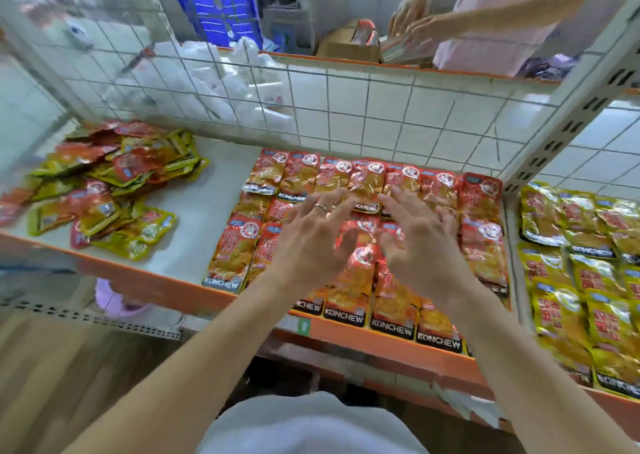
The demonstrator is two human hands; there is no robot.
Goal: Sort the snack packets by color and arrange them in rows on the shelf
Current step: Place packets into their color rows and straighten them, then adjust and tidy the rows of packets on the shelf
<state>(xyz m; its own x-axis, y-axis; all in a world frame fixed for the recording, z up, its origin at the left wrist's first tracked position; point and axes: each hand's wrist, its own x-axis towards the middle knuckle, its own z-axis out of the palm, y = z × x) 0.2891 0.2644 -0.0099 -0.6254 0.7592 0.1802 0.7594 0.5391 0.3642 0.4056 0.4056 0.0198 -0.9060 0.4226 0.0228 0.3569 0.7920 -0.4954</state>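
Note:
Red snack packets [367, 180] lie in neat overlapping rows on the middle of the white shelf [204, 208]. Over these rows my left hand [311, 235] and my right hand [419, 239] hover side by side, fingers spread and straight, fingertips touching the packets. Neither hand holds anything. A mixed heap of red and yellow packets [107, 187] lies unsorted at the shelf's left end. Yellow packets [581, 266] are laid in rows on the neighbouring shelf bay at the right.
A white wire grid [346, 107] backs the shelf, and a perforated steel upright [568, 114] separates the two bays. The shelf has an orange front edge [346, 336]. Behind the grid another person's hands [412, 21] work at a cardboard box. White plastic bags [221, 79] lie beyond.

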